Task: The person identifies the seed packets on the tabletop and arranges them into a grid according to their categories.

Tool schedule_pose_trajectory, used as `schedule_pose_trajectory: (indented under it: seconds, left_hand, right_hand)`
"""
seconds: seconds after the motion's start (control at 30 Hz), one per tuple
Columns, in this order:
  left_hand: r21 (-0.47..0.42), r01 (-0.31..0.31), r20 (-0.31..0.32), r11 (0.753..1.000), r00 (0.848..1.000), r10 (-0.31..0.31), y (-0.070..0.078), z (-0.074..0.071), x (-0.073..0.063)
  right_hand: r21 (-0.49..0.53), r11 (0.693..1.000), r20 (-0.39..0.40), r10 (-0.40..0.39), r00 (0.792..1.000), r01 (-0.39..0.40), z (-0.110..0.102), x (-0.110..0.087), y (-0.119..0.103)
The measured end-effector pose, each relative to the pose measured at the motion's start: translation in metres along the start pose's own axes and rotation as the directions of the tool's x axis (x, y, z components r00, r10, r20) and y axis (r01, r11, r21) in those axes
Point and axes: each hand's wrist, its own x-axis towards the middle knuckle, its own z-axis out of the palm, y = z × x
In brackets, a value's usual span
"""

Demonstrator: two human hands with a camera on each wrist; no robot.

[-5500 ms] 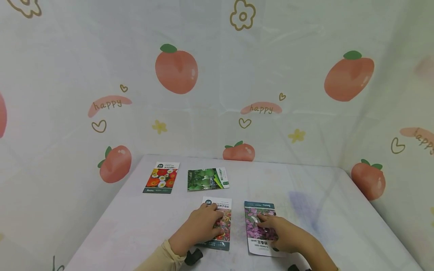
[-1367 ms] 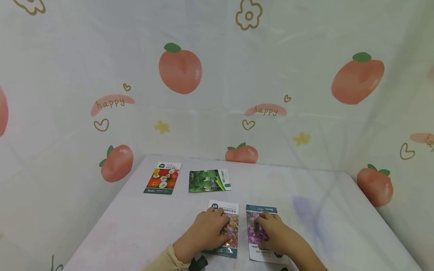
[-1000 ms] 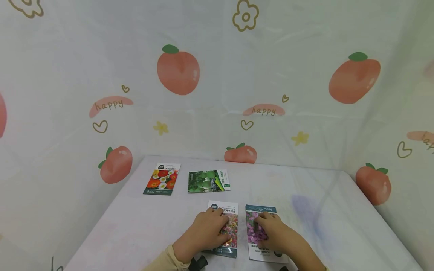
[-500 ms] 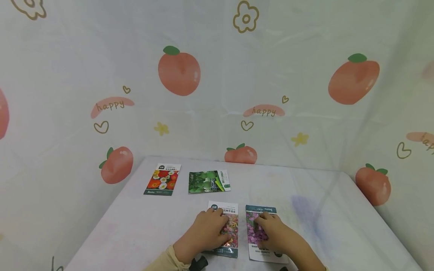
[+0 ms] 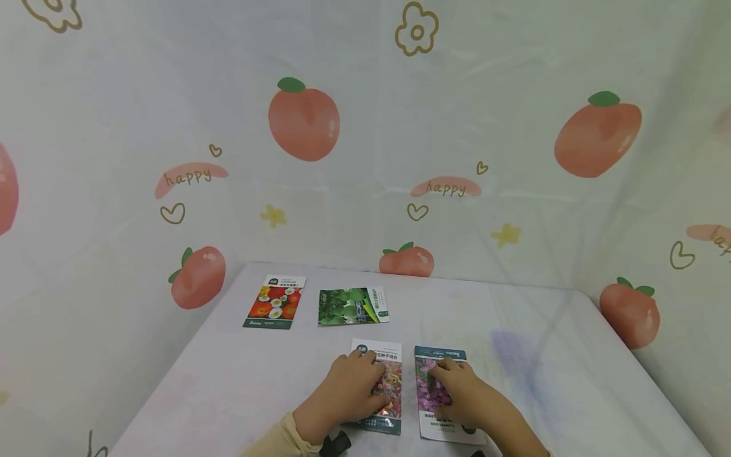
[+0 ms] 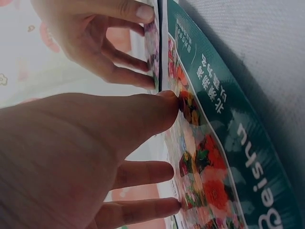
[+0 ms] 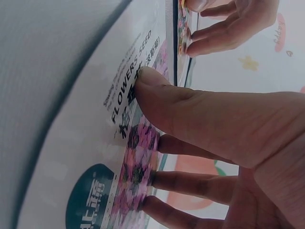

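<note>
Both uncurled, your left hand [image 5: 353, 386] and right hand [image 5: 465, 393] touch the multicoloured packet [image 5: 393, 382] and purple packet [image 5: 425, 392], likely light, slick, best pinched edgewise.

Left hand [image 5: 351, 388] masks part of the mixed-flower seed packet [image 5: 392, 381], right hand [image 5: 465, 393] covers part of the purple-flower packet [image 5: 425, 387], small print [image 5: 381, 303] on the green packet [image 5: 342, 308] is unreadable, bottom edge clips the sleeve [image 5: 282, 439]!
</note>
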Motion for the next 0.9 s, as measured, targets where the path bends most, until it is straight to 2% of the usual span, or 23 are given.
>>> schedule_pose_trajectory:
  seconds: [0.33,0.6,0.9]
  left_hand:
    - [-0.001,-0.006,-0.012,1.0,1.0,0.006,-0.0028,0.0037,0.0009]
    - [0.003,-0.003,-0.04,1.0,0.999,0.003,-0.0043,0.0006,0.0013]
    - [0.03,-0.007,-0.123,1.0,0.992,0.01,-0.0097,0.0034,0.0062]
  right_hand:
    - [0.002,1.0,-0.005,-0.003,1.0,0.003,-0.0007,-0.0001,-0.0015]
    - [0.004,1.0,0.001,-0.003,1.0,0.003,0.001,-0.0003,0.0003]
    - [0.003,1.0,0.003,0.008,1.0,-0.008,0.0005,0.0004,-0.0001]
